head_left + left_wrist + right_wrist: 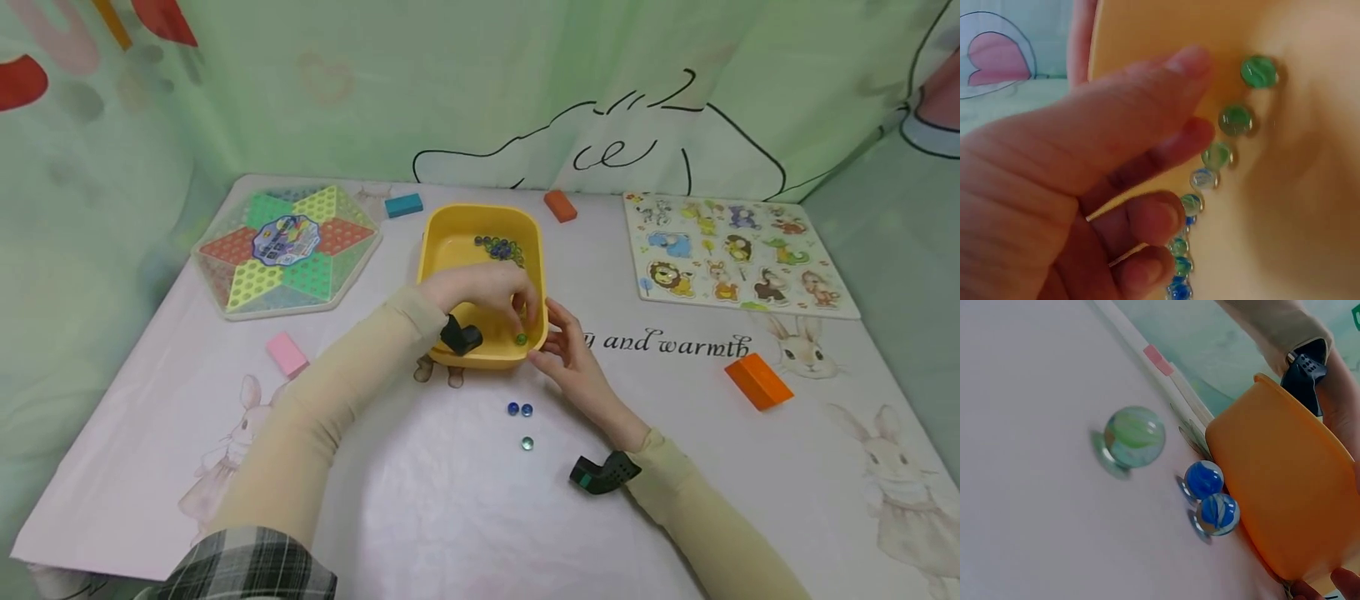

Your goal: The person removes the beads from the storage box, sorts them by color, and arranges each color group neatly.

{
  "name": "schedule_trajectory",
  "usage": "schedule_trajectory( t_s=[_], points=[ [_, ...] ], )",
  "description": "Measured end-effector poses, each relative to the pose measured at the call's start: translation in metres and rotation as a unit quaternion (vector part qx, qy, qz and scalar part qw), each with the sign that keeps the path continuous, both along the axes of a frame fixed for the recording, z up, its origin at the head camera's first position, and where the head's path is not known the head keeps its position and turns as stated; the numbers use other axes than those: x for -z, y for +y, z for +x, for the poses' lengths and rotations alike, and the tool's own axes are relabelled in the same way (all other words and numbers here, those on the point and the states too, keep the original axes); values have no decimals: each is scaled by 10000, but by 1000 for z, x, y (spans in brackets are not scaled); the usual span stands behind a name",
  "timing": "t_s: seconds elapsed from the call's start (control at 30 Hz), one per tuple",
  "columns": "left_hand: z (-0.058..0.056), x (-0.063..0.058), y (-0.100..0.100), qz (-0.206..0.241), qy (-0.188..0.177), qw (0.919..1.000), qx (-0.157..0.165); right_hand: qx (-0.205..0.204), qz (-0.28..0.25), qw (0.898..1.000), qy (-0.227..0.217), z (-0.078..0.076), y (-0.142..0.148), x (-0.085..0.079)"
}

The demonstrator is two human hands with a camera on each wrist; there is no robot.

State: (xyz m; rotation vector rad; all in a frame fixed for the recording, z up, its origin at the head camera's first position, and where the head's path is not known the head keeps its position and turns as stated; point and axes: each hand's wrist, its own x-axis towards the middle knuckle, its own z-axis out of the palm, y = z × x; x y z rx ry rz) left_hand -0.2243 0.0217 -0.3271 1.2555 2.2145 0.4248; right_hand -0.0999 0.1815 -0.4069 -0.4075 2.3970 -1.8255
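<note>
My left hand point(491, 287) reaches down into a yellow plastic bin point(480, 215), fingers loosely bent. Close to its thumb lie a green marble point(1259, 71) and another green marble point(1235, 119) on the bin floor; nothing shows between the fingers. A line of blue and green marbles point(1180, 265) runs along the bin wall in the left wrist view. With thumb and fingers around the near right corner, my right hand point(573, 358) holds the bin. In front of the bin, two blue marbles point(1204, 479) and a clear marble with green swirls point(1134, 436) rest on the table.
A Chinese checkers board point(288, 250) lies left, an animal puzzle board point(738, 254) right. Around the bin are blue point(403, 205), red-orange point(560, 206), pink point(287, 355) and orange point(758, 382) blocks. A curtain point(337, 100) hangs behind the table.
</note>
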Motion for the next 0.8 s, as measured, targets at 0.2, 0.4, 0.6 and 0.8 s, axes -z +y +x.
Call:
schedule_trajectory(
  t_s=[0.2, 0.4, 0.6, 0.8],
  points=[
    [-1, 3, 4, -181, -44, 9998, 61, -46, -111, 9999, -45, 1, -1, 0],
    [-1, 12, 5, -337, 66, 9990, 296, -64, -46, 9999, -92, 2, -2, 1],
    [-1, 16, 7, -472, 454, 9970, 405, -31, 36, 10000, -66, 2, -1, 0],
    [-2, 14, 8, -367, 455, 9975, 385, -19, 16, 10000, -58, 1, 1, -1]
  ],
)
